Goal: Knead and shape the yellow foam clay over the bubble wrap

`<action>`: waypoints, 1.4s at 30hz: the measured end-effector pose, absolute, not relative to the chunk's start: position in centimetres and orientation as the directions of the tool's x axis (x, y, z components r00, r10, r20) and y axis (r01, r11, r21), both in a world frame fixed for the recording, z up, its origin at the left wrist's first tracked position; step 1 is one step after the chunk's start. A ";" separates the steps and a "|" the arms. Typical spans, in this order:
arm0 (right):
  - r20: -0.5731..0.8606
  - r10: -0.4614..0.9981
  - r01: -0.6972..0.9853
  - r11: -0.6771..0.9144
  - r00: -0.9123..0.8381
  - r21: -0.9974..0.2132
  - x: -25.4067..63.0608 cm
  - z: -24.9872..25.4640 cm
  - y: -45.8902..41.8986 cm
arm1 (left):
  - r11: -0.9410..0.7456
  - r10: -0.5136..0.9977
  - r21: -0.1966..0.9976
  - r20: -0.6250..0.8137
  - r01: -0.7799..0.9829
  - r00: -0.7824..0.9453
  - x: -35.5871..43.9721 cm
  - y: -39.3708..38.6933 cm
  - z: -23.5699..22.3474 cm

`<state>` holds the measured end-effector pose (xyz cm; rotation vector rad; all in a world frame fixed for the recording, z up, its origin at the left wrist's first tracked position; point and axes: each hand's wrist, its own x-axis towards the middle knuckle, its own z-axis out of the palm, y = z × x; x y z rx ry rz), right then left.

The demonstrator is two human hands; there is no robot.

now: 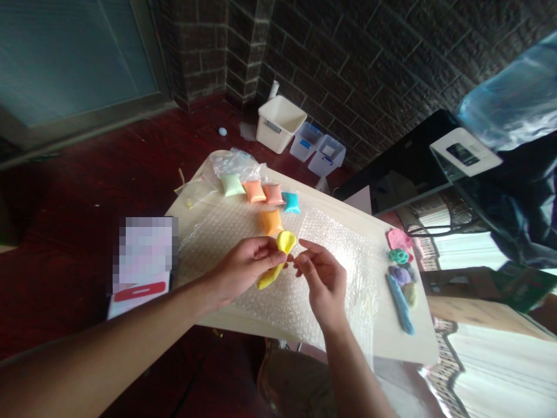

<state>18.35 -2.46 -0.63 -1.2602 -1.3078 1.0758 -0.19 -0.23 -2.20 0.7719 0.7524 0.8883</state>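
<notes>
Between the thumb and fingers of my left hand (248, 264) is a piece of soft yellow modelling clay (286, 240). Its upper end is wide and hollowed like a spoon, and a narrower tail hangs below the hand. My right hand (322, 278) is just to the right of the clay, index finger stretched out and the other fingers half bent. Nothing shows in it; whether a fingertip touches the clay is hard to make out. Beyond the clay lies an orange clay packet (272, 220). Bubble wrap (313, 313) spreads under both hands.
Green (232, 184), peach, pink and blue (291, 202) clay packets line the table's far side by a clear plastic bag (239, 164). Shaped clay pieces, including a blue roll (400, 305), lie at right. A white basket (281, 125) and clear bins (326, 155) stand on the floor.
</notes>
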 end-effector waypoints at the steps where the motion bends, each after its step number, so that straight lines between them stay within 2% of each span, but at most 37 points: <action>1: 0.061 0.997 0.104 0.056 0.048 -0.993 18.5 -0.5 -2.3 | 0.424 0.863 0.824 -0.242 -0.375 0.444 -0.2 -0.3 -2.2; 7: -0.104 0.994 -0.108 -0.105 -0.018 -0.989 18.7 -0.4 -1.7 | 0.443 0.800 0.840 -0.213 -0.313 0.561 -0.3 -0.6 -1.6; 11: -0.138 0.986 -0.203 -0.155 -0.095 -0.967 18.5 -0.1 -2.0 | 0.502 0.753 0.807 -0.230 -0.311 0.617 -0.3 -0.7 -1.0; 18: -0.164 0.974 -0.171 -0.190 -0.155 -0.967 18.7 0.0 -2.0 | 0.596 0.644 0.761 -0.263 -0.256 0.718 -0.4 -1.0 -0.7; 23: -0.169 0.980 -0.251 -0.191 -0.106 -0.949 18.6 -0.1 -1.9 | 0.682 0.596 0.683 -0.312 -0.262 0.739 -0.7 -0.9 -0.5; 29: -0.199 0.975 -0.243 -0.218 -0.101 -0.945 18.5 0.1 -1.7 | 0.657 0.575 0.711 -0.260 -0.249 0.776 -1.0 -1.0 -0.9; 33: -0.189 0.978 -0.228 -0.206 -0.092 -0.952 18.6 0.1 -1.7 | 0.683 0.575 0.677 -0.267 -0.274 0.774 -0.9 -1.1 -1.0; 42: -0.190 0.976 -0.267 -0.211 -0.104 -0.940 18.7 0.0 -1.8 | 0.653 0.586 0.709 -0.251 -0.266 0.771 -0.9 -0.8 -0.5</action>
